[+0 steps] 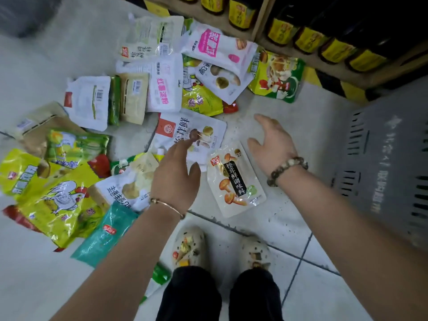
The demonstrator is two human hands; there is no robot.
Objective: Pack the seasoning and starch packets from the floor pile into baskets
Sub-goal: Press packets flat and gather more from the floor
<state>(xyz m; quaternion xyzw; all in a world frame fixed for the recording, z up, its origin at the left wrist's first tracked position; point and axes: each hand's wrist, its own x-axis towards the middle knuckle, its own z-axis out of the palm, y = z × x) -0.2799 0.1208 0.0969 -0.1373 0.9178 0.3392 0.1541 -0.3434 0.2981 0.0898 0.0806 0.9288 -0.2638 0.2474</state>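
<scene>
A pile of seasoning and starch packets covers the tiled floor to the left and ahead. A white mushroom seasoning pouch (236,179) lies between my hands. My left hand (176,174) hovers over another white mushroom pouch (190,133), fingers spread, holding nothing. My right hand (271,142) is open above bare floor, just right of the pouch. A grey plastic basket (389,163) stands at the right. Yellow chicken-print bags (58,198) and a teal packet (104,232) lie at the lower left. White starch bags (164,84) lie further back.
A wooden shelf (259,26) with dark bottles bearing yellow labels (310,40) runs along the top right, edged by black-and-yellow tape (333,84). My two patterned shoes (222,249) stand on the tiles below the hands. A dark grey object (25,12) sits at the top left.
</scene>
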